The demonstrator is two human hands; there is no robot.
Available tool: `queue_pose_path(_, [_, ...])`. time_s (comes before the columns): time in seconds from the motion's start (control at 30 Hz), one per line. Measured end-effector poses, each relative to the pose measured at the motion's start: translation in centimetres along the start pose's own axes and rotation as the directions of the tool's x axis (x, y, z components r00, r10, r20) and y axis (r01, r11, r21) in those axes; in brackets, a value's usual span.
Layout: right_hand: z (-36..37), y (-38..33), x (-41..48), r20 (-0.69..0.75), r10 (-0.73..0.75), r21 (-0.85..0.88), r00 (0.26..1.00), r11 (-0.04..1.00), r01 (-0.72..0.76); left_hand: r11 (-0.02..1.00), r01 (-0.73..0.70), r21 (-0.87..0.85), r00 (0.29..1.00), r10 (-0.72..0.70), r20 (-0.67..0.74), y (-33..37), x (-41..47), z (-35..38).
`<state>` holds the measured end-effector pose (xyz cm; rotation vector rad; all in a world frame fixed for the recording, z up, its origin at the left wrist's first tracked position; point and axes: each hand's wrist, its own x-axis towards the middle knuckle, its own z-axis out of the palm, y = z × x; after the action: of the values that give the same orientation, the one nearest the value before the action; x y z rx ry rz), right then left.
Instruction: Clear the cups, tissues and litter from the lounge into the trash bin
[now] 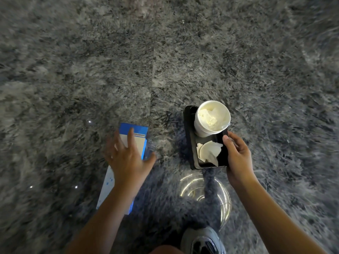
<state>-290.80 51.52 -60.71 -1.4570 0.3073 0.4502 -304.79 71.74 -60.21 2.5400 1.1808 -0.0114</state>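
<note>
Desk: Hands first. What does your right one hold?

Field: Your right hand (238, 156) grips a black tray (188, 134) at its near right edge. The thumb (227, 143) lies over the rim and the fingers curl round the side.

Desk: And the litter?

Field: A white cup (201, 127) stands upright at the tray's far end, with a crumpled tissue (209, 116) stuffed inside it. A second tissue (209, 151) lies on the tray's near half, just beside your thumb. You hold the tray level above a dark speckled stone floor (165, 52).

Desk: Your left?

Field: Your left hand (126, 162) is spread wide, fingers straight and splayed over a blue-and-white box (137, 143). The box runs lengthwise away from you. Its blue end shows beyond your fingertips and its near end shows beside your forearm. Your thumb sticks out past the box's right edge. The hand and box are blurred, so you cannot tell whether the palm touches the box or whether the box rests on the floor.

Desk: How do the two loads sit?

Field: The box is to the left and the tray to the right, apart, with bare floor between them.

Desk: Anything else in shot?

Field: A grey shoe (203, 241) shows at the bottom edge, below the tray. Between the shoe and the tray, a ring of light (190, 187) reflects in the polished stone.
</note>
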Motion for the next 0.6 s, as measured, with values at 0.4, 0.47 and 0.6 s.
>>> queue_pose_path(0.4, [1.4, -1.0, 0.6, 0.032, -0.033, 0.005, 0.999, 0.999, 0.033, 0.986, 0.164, -0.03, 0.984, -0.162, 0.069, -2.1, 1.4, 0.4])
queue_pose_path(0.47, [2.1, -2.3, 0.6, 0.037, -0.046, 0.013, 0.998, 0.999, 0.046, 0.989, 0.128, -0.072, 0.992, -0.127, 0.019, -0.9, 2.1, -1.5])
queue_pose_path(0.6, [3.8, -7.9, -1.2, 0.017, -0.035, 0.033, 0.999, 0.999, 0.035, 0.986, 0.116, -0.121, 0.992, -0.122, -0.036, 2.5, 2.5, -8.8])
